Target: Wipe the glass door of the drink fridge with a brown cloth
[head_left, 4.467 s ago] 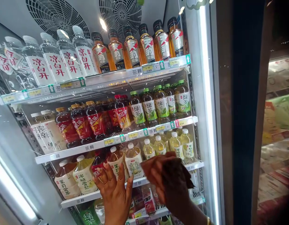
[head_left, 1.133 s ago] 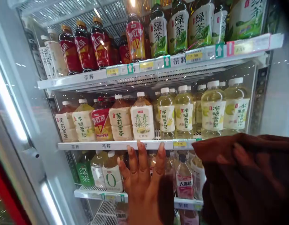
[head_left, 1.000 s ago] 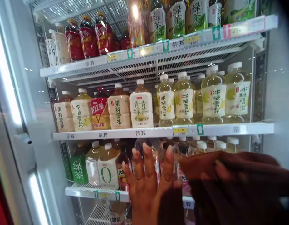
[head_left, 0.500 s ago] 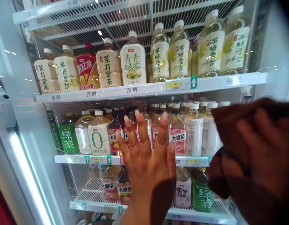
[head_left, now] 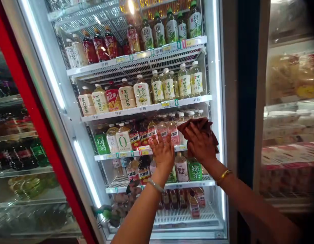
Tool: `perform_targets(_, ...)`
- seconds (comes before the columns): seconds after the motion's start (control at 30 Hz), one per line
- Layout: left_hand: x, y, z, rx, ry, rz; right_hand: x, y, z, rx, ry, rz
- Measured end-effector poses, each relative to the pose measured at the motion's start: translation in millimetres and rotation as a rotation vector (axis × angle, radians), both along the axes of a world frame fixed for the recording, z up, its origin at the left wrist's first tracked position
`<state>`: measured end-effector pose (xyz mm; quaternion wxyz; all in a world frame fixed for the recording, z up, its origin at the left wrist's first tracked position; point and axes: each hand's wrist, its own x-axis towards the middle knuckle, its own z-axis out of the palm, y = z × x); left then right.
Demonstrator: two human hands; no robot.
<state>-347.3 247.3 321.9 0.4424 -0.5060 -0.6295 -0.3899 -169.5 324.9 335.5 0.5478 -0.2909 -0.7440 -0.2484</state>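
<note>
Cloth: a dark brown cloth (head_left: 197, 126) lies pressed flat on the glass door (head_left: 218, 101) of the drinks cooler, near the door's right edge, level with the third visible shelf.
Right hand: the right hand (head_left: 201, 144) lies spread over the cloth, fingers extended, pinning it to the glass rather than closing round it; a gold bangle (head_left: 223, 175) sits on the wrist.
Left hand: the left hand (head_left: 163, 152) rests open and flat on the glass just left of the cloth, holding nothing; a pale band (head_left: 155, 185) circles the wrist.
Change from half a second earlier: the view now stands further back, taking in the whole door, where before only two shelves filled it. Both hands remain on the glass at the same shelf level.
Writing legible: green bottles (head_left: 195, 169) read 绿茶; pink-labelled bottles (head_left: 174, 134) read 大冰茶; a white bottle (head_left: 123, 141) carries a large green "0"; shelf strips (head_left: 146, 109) read 茶粹.
Surroundings: a red door frame (head_left: 32, 112) stands left; a second cooler (head_left: 291, 112) stands right.
</note>
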Motion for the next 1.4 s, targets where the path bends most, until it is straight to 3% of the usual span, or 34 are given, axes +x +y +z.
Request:
perform_targets(0.1, 14.9, 3.6, -7.2, -0.06, -0.015, 0.0, 12.2, -3.2, -31.3, -0.028, 0.045, -0.031)
perform_targets(0.2, 32.2, 7.2, -25.6, -0.11, -0.037, -0.015, -0.3, -17.7, -76.3, -0.028, 0.064, -0.071)
perform_targets(0.27, 38.5, 7.9, -38.1, -0.121, -0.057, -0.024, -13.1, -25.0, -94.3, -0.015, 0.033, -0.066)
perform_targets(0.37, 34.9, 5.0, -44.3, -0.162, -0.044, -0.043, -18.7, -22.3, -88.7, -0.022, -0.037, -0.03)
perform_targets(0.5, 13.2, 1.5, -25.8, -0.153, 0.01, -0.028, 5.9, 3.2, -50.0, -0.051, -0.078, 0.021)
perform_targets(0.57, 4.6, 2.7, -18.1, -0.111, 0.04, -0.012, 19.4, 13.3, -42.8, -0.081, -0.025, 0.016)
perform_targets(0.67, 3.3, 5.7, -27.2, -0.055, 0.067, 0.004, 19.6, 11.3, -62.3, -0.101, 0.104, -0.012)
perform_targets(0.77, 11.5, 6.7, -55.5, -0.068, 0.08, -0.004, -6.8, -5.1, -96.6, -0.048, 0.124, -0.026)
perform_targets(0.83, 14.9, 5.9, -70.0, -0.109, 0.095, -0.02, -27.3, -15.8, -108.0, -0.001, 0.059, -0.018)
perform_targets(0.93, 8.0, 2.4, -67.6, -0.125, 0.081, -0.007, -42.0, -21.4, -94.5, 0.051, -0.006, 0.016)
perform_targets(1.07, -19.6, -5.5, -37.1, -0.07, 0.064, 0.037, -31.3, -12.0, -56.4, 0.008, 0.042, 0.044)
perform_targets(1.13, -33.6, -11.4, -28.6, -0.059, 0.073, 0.038, -25.7, -9.7, -52.5, -0.024, 0.105, 0.068)
perform_targets(1.23, -49.2, -22.9, -36.3, -0.069, 0.054, 0.053, -34.5, -18.7, -74.0, -0.076, 0.19, 0.047)
perform_targets(1.33, -60.8, -33.9, -58.8, -0.115, 0.049, 0.058, -67.1, -39.6, -104.8, -0.107, 0.173, 0.001)
perform_targets(1.4, -68.7, -39.4, -69.9, -0.147, 0.06, 0.045, -94.1, -54.3, -112.4, -0.084, 0.076, 0.054)
